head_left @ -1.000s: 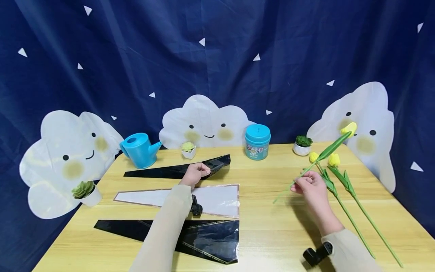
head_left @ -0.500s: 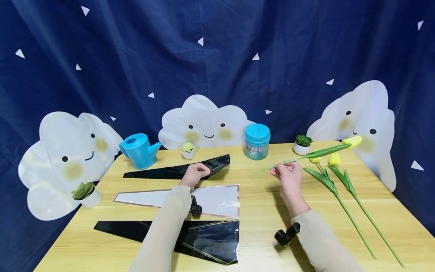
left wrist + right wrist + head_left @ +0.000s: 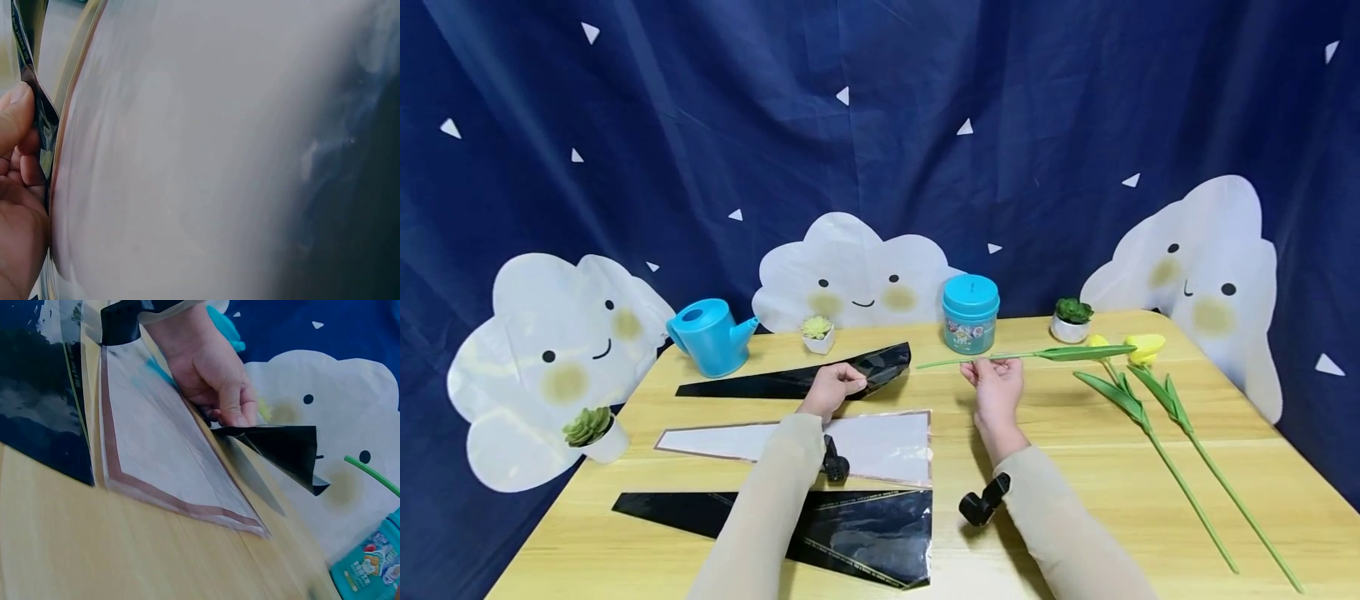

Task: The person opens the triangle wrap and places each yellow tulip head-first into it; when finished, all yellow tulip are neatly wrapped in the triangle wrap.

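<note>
Far left of the left fingers: small succulent pot [image 3: 589, 429] at the bench [image 3: 1060, 467] edge, blue watering can [image 3: 709, 335] behind it. Three flower sleeves lie in a row: black sleeve nearest the person [image 3: 820, 525], clear sleeve with brown border [image 3: 865, 443] in the middle, far black sleeve [image 3: 797, 379] at the back.

Left hand [image 3: 831, 387] rests past the clear sleeve; its fingers [image 3: 234, 406] are curled and pinch the wide end of the far black sleeve, lifting that corner off the bench, the rest of it flat and stretching off to their left. Left wrist view shows thumb [image 3: 14, 119] pressed on the black film edge, the clear sleeve just beside.

Behind the left fingers: white pot with pale succulent [image 3: 817, 332]. Between the two hands, further back: teal jar [image 3: 970, 314].

Right hand [image 3: 994, 387], raised above the bench, fingers closed in a pinch on the stem of a yellow tulip [image 3: 1045, 354]. The stem is about level, its cut end sticking out left of the fingers toward the far black sleeve's lifted end, leaf and bloom to their right.

Right of the right fingers: two more tulips [image 3: 1180, 467] flat on the bench, side by side, blooms away from the person; dark succulent pot [image 3: 1070, 319] behind them.
</note>
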`<action>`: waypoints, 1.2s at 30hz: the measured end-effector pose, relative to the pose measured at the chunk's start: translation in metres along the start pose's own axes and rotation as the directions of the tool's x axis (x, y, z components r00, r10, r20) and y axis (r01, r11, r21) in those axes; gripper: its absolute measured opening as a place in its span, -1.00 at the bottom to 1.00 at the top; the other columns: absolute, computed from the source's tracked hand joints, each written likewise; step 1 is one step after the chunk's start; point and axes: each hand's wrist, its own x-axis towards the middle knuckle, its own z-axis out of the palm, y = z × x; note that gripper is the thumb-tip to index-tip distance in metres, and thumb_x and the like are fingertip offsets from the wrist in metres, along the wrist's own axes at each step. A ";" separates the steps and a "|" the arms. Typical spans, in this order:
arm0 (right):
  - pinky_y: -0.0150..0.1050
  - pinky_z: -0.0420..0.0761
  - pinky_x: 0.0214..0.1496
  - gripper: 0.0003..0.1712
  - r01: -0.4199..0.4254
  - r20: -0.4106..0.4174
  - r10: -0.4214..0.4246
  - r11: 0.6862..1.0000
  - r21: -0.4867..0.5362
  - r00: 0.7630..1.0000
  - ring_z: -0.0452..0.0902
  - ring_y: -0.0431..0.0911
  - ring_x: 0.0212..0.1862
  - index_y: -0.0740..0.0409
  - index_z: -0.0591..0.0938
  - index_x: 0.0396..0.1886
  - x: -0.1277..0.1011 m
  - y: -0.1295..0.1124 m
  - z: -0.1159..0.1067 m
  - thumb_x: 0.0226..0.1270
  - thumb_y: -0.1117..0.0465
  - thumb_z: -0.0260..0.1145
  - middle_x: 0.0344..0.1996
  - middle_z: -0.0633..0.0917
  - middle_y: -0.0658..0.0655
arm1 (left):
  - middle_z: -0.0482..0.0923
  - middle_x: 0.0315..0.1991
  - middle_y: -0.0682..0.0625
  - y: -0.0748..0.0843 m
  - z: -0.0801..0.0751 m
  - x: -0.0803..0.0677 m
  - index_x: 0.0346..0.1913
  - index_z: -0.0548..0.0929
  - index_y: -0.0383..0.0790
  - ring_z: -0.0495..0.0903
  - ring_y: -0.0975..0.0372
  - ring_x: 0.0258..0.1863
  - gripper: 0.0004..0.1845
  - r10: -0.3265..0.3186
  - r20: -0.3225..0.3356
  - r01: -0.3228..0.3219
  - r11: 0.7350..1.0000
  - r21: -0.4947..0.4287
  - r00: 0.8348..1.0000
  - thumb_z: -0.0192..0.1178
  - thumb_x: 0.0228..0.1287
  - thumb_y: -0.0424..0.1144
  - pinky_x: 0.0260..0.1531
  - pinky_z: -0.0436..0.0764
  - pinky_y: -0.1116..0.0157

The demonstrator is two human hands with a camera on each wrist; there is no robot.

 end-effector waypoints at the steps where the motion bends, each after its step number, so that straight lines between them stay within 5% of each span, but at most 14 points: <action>1: -0.39 0.61 -0.41 -0.73 -0.001 -0.003 0.001 1.000 -0.003 1.000 0.57 -0.23 -0.60 0.26 0.24 -0.27 0.000 0.002 0.001 0.13 0.60 0.04 -0.55 0.51 0.15 | 0.56 -0.37 -0.06 0.000 0.000 0.000 -0.45 0.66 -0.22 0.48 0.17 -0.41 -0.91 0.002 0.001 -0.002 1.000 0.000 1.000 0.24 0.14 -0.45 -0.40 0.47 0.31; 8: -0.38 0.62 -0.36 -0.67 -0.041 0.004 0.041 0.998 -0.048 0.999 0.57 -0.24 -0.56 0.40 0.23 -0.10 -0.003 0.010 0.010 0.14 0.57 0.05 -0.47 0.51 0.19 | 0.56 -0.41 -0.04 -0.001 0.001 0.003 -0.50 0.65 -0.18 0.45 0.19 -0.45 -0.87 0.004 -0.008 -0.004 1.000 0.011 1.000 0.26 0.11 -0.46 -0.43 0.45 0.33; 36: -0.42 0.60 -0.35 -0.72 -0.113 -0.025 0.111 0.972 -0.208 0.994 0.55 -0.23 -0.50 0.38 0.26 -0.13 -0.007 0.046 0.002 0.21 0.54 0.10 -0.46 0.48 0.15 | 0.53 -0.43 -0.02 -0.006 0.000 0.003 -0.48 0.64 -0.13 0.39 0.16 -0.45 -0.87 -0.014 0.005 0.014 1.000 0.002 1.000 0.25 0.14 -0.41 -0.41 0.42 0.30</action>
